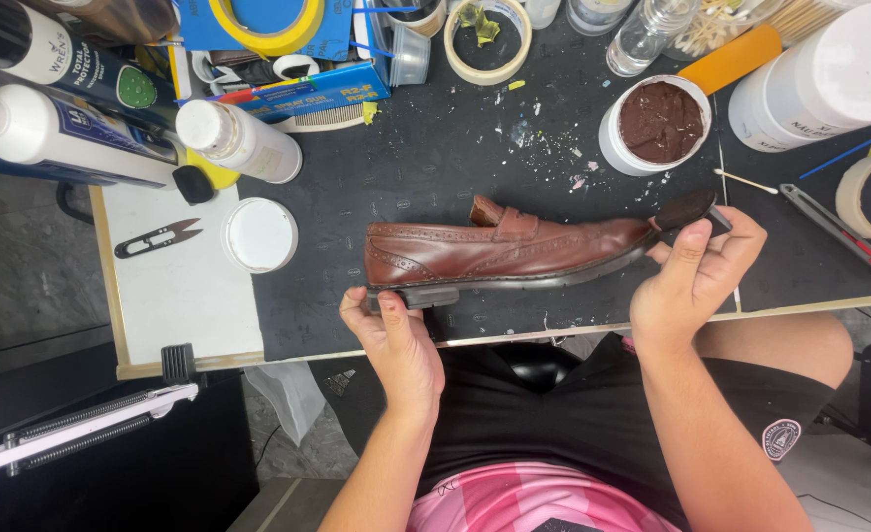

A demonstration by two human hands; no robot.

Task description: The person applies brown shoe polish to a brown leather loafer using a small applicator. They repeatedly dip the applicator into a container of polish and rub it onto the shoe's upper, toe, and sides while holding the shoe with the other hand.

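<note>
Our left hand [393, 340] has its grip closed on the heel of the brown loafer [499, 251], held on its side at frame centre over the dark counter [435, 148]. Our right hand [693, 276] pinches a dark applicator [684, 209] against the toe. An open tub of brown polish [660, 123] sits above, upper right.

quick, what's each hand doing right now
Left hand: closed on the heel of the brown shoe.
Right hand: closed on a dark applicator at the shoe's toe.
</note>
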